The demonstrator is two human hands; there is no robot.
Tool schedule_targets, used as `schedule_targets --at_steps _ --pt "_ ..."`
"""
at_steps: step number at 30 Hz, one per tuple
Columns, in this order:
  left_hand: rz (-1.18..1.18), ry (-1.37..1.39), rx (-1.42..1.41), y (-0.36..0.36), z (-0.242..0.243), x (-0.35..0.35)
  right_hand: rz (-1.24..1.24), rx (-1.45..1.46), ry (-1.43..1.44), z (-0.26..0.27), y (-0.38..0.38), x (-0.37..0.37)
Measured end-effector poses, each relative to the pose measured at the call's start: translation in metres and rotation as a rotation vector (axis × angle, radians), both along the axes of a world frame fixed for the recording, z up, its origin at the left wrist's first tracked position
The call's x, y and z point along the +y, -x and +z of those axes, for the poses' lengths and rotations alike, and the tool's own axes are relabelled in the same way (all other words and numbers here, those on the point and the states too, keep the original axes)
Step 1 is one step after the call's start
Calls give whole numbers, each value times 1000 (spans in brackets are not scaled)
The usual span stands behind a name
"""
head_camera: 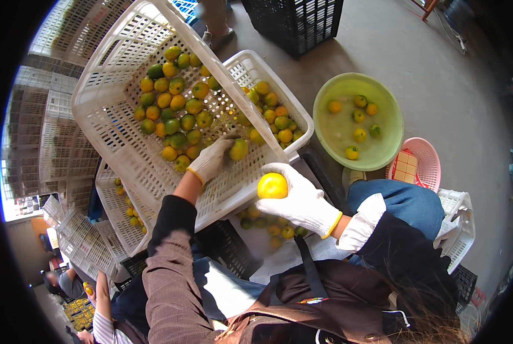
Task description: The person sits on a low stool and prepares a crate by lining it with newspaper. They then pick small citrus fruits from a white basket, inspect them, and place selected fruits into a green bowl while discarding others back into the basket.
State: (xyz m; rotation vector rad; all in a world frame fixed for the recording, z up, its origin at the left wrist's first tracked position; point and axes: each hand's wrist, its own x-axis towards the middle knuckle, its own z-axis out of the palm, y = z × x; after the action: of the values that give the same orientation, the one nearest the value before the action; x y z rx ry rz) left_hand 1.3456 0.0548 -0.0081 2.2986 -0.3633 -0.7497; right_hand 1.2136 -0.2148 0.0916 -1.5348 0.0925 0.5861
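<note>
Both of my hands wear white knit gloves with yellow cuffs. My left hand [215,158] reaches inside a large white plastic crate [127,161], its fingers on a green-yellow citrus fruit [238,149]. Many green and orange citrus fruits [177,102] lie on the perforated floor of that crate, left of and beyond the hand. My right hand [297,198] is outside the crate's near right side, closed around a bright orange-yellow citrus fruit [272,185]. Below it, in front of my body, more citrus fruits [287,232] lie in a container whose edges are partly hidden.
Beyond the large crate stands a smaller white crate [301,112] of fruit. To the right are a green basin [321,129] with several fruits and a pink basket [433,163]. A black crate [297,26] is at the top. Other people work at lower left, near stacked crates [63,112].
</note>
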Motion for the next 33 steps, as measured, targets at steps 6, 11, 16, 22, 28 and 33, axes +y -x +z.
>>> schedule_targets --at_steps 6,11,16,22,28,33 --pt "544 787 1024 64 75 4 12 48 -60 0 8 5" --pt "560 761 1183 79 92 -9 -108 141 -170 -1 7 3" --pt "327 818 994 85 97 -32 -46 442 -481 2 4 -7" --pt "31 153 360 48 77 -52 -58 615 -532 3 13 -10" --pt "118 -468 -305 -49 -43 -59 -793 514 -568 -10 -26 -54" --pt "144 -431 -219 -72 -79 -57 -1038 608 -844 -26 -50 -67"
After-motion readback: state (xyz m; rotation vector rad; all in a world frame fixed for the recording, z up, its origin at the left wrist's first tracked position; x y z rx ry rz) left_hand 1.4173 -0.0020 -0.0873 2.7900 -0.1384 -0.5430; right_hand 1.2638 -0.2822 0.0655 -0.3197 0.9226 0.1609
